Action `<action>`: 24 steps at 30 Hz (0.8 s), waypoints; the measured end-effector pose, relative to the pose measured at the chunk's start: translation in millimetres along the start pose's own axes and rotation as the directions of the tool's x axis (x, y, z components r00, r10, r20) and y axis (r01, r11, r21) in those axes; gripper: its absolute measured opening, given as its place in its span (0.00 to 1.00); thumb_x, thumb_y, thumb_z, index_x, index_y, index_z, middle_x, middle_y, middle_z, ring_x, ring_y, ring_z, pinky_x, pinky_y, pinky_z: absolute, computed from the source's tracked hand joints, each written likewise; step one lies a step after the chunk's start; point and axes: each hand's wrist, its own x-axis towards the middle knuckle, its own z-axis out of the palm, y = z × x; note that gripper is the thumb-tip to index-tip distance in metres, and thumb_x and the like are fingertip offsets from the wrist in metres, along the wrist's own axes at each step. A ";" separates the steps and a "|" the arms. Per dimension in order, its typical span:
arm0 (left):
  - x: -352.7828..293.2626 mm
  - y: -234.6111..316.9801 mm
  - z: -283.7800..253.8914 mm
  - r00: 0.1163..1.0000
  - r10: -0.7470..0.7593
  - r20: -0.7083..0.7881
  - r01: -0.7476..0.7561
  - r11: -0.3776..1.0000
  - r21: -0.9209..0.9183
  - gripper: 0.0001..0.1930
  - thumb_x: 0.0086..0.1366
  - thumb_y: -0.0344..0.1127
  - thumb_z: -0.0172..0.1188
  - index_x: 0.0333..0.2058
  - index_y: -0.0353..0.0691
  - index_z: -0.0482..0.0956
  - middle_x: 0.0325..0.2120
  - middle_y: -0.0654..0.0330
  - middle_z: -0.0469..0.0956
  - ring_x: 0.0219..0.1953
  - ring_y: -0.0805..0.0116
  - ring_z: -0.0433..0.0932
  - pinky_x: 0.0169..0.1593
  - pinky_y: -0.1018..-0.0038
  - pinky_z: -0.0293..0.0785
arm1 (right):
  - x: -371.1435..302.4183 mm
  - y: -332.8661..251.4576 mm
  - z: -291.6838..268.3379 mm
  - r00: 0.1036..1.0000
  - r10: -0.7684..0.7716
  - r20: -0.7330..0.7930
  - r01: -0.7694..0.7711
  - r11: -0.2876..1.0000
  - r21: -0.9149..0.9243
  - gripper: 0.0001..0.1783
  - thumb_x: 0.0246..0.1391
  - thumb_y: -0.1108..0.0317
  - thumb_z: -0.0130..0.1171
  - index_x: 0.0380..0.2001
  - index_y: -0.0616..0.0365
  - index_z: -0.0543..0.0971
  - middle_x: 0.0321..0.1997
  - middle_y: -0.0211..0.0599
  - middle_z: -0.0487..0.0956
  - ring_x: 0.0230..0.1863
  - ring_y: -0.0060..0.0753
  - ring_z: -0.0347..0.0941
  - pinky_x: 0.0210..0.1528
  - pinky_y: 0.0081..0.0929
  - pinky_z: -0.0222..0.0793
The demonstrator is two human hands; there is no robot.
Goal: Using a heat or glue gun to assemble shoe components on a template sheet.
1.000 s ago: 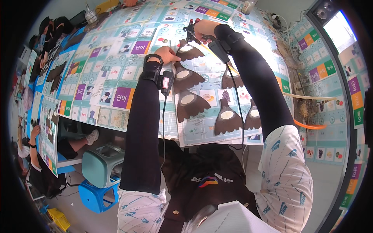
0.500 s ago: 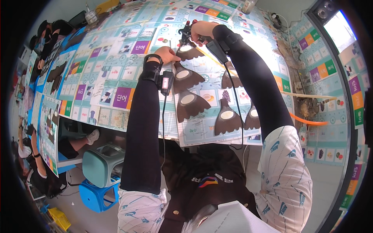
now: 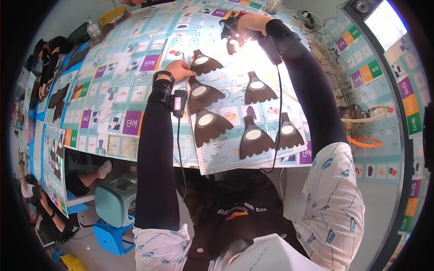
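Several flat, dark brown, fan-shaped pieces with scalloped edges and pale oval spots lie on printed sheets. My left hand [image 3: 179, 69] has its fingers curled, with the tips pinching at the corner where the uppermost left piece [image 3: 209, 69] meets the narrow top of the second piece [image 3: 209, 97]. Below these is a third piece [image 3: 217, 128]; other pieces [image 3: 254, 148] lie to its right. Farther off, my right hand [image 3: 253, 23] is closed around something dark that I cannot make out. Just below its fingers shows a brown patch with a pale spot, washed out by glare.
Printed sheets [image 3: 122, 92] cover the table. Another person's hand [image 3: 130, 2] shows at the far edge, and other people work at the left. Teal [image 3: 113, 205] and blue stools [image 3: 113, 237] stand below. An orange hose [image 3: 365, 143] lies at the right.
My right hand has moved away to the right, uncovering the uppermost left piece. My left hand stays at that piece's corner. Another person's hand has appeared at the far edge.
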 end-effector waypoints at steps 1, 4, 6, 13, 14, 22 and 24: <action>-0.7 -0.4 -0.1 1.000 -0.003 0.002 0.003 1.000 -0.007 0.27 0.49 0.53 0.73 0.37 0.35 0.81 0.31 0.56 0.82 0.35 0.65 0.80 0.43 0.73 0.74 | -1.5 5.2 -6.9 0.999 0.045 -0.028 -0.040 0.983 0.178 0.13 0.30 0.77 0.53 0.25 0.74 0.75 0.27 0.55 0.81 0.28 0.46 0.82 0.25 0.31 0.75; -2.4 -0.9 1.0 1.000 -0.018 -0.014 0.017 0.999 -0.033 0.24 0.49 0.51 0.73 0.36 0.36 0.81 0.31 0.56 0.82 0.35 0.64 0.80 0.43 0.72 0.75 | 9.1 18.0 -26.1 0.993 0.117 -0.027 -0.114 0.989 0.090 0.14 0.29 0.79 0.53 0.26 0.75 0.75 0.25 0.56 0.79 0.26 0.48 0.80 0.25 0.36 0.75; -2.9 -1.6 2.5 0.999 -0.040 -0.021 0.038 0.998 -0.056 0.23 0.48 0.50 0.73 0.34 0.37 0.82 0.33 0.52 0.83 0.38 0.60 0.81 0.46 0.69 0.75 | 15.7 32.9 -32.2 0.993 0.113 -0.011 -0.111 0.988 0.111 0.14 0.31 0.78 0.52 0.27 0.75 0.75 0.29 0.56 0.80 0.27 0.49 0.79 0.28 0.38 0.75; 0.2 -5.3 6.4 0.999 -0.036 -0.031 0.034 0.996 -0.079 0.22 0.48 0.47 0.76 0.34 0.37 0.80 0.28 0.60 0.81 0.31 0.71 0.79 0.39 0.76 0.75 | 62.8 73.1 -30.4 0.985 0.169 -0.037 -0.169 0.986 0.003 0.15 0.32 0.73 0.56 0.29 0.67 0.81 0.36 0.50 0.82 0.34 0.44 0.78 0.35 0.35 0.72; 0.6 -5.6 6.1 0.999 -0.036 -0.030 0.033 0.996 -0.084 0.23 0.48 0.47 0.76 0.34 0.37 0.80 0.27 0.60 0.81 0.31 0.71 0.79 0.39 0.76 0.75 | 70.7 75.0 -30.6 0.979 0.194 -0.063 -0.198 0.978 -0.059 0.15 0.32 0.72 0.58 0.29 0.64 0.82 0.36 0.48 0.82 0.35 0.44 0.78 0.36 0.35 0.72; -3.8 -0.6 2.8 0.996 -0.083 0.016 0.084 0.986 -0.141 0.22 0.48 0.47 0.75 0.35 0.38 0.81 0.31 0.56 0.82 0.36 0.63 0.80 0.44 0.70 0.75 | 92.4 86.4 -20.9 0.989 0.077 -0.125 -0.108 0.958 -0.265 0.10 0.32 0.67 0.59 0.18 0.63 0.82 0.22 0.45 0.80 0.23 0.42 0.76 0.25 0.36 0.66; -4.8 1.4 2.2 0.995 -0.094 0.012 0.095 0.987 -0.129 0.21 0.48 0.46 0.75 0.34 0.38 0.81 0.31 0.56 0.82 0.36 0.63 0.80 0.44 0.70 0.74 | 95.5 88.9 -20.6 0.988 0.086 -0.130 -0.118 0.958 -0.261 0.09 0.32 0.67 0.59 0.17 0.63 0.81 0.20 0.44 0.78 0.23 0.41 0.77 0.24 0.36 0.65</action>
